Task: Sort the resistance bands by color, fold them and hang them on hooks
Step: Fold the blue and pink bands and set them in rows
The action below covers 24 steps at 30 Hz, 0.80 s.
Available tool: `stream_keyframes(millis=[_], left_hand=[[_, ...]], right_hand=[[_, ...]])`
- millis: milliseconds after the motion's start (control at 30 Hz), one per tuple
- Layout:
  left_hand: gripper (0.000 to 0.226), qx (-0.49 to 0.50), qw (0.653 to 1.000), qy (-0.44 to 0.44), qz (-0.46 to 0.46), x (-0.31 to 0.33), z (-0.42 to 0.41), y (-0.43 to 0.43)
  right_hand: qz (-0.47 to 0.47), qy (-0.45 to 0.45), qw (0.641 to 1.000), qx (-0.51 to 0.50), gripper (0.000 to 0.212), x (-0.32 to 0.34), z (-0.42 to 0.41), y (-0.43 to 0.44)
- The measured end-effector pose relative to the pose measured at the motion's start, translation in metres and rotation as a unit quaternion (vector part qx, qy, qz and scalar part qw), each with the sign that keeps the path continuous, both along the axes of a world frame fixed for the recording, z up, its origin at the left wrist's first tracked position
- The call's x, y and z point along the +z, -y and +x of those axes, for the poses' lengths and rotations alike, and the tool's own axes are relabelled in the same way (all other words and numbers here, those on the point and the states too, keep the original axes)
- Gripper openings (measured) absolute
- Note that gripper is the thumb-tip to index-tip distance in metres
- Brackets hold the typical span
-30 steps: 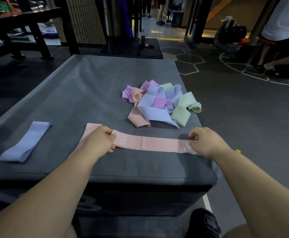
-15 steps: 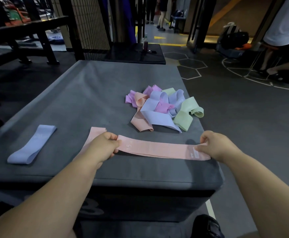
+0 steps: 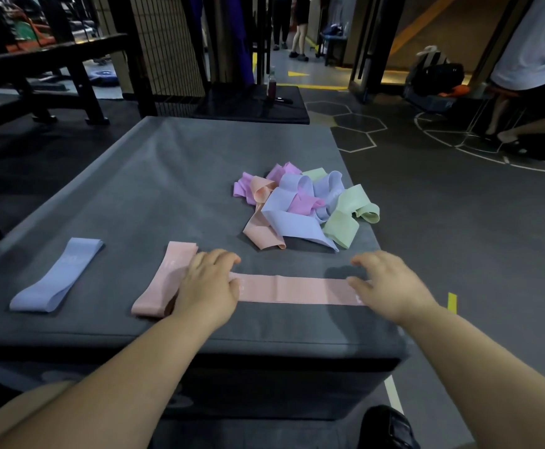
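Far left on the grey padded box (image 3: 141, 189), a folded lavender band (image 3: 57, 277) with faint print, unreadable. Beside it lies a folded peach band (image 3: 162, 281), its inner edge under the left hand (image 3: 209, 286). That hand lies palm down, fingers loosely spread, pressing the left end of a flat peach band (image 3: 297, 290); the white print by the fingers is illegible. A mixed pile (image 3: 306, 209) sits just behind. The right hand (image 3: 390, 286), fingers spread and relaxed, rests on the band's right end, gripping nothing.
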State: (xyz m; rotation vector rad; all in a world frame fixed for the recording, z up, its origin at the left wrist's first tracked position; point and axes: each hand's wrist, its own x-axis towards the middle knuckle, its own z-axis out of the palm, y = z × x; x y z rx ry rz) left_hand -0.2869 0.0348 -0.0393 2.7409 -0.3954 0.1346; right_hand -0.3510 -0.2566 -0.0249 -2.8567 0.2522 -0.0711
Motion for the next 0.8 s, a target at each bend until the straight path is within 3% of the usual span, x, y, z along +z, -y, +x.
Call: stream_keyframes(millis=[167, 267, 367, 567, 700, 800], left_hand=[[0.048, -0.102, 0.99, -0.064, 0.071, -0.012, -0.005, 0.015], [0.052, -0.109, 0.982, -0.096, 0.117, -0.016, -0.004, 0.013], [0.054, -0.107, 0.98, -0.104, 0.133, -0.017, -0.003, 0.011], [0.048, -0.085, 0.991, -0.102, 0.024, -0.013, 0.005, 0.006], [0.042, -0.024, 0.997, -0.056, 0.044, 0.001, 0.01, -0.002], [0.043, 0.019, 0.995, -0.075, 0.066, 0.007, 0.011, -0.003]], right_hand=[[-0.034, -0.081, 0.983, 0.159, 0.055, -0.016, 0.001, -0.03], [-0.061, -0.123, 0.977, 0.163, 0.09, -0.021, -0.001, -0.028], [-0.07, -0.115, 0.981, 0.14, 0.101, -0.023, -0.004, -0.021], [-0.049, -0.056, 0.993, 0.086, 0.049, -0.02, -0.003, -0.007], [-0.082, -0.075, 0.994, -0.004, 0.048, -0.002, -0.001, 0.008], [-0.077, -0.105, 0.991, -0.026, 0.049, 0.005, 0.0, 0.011]])
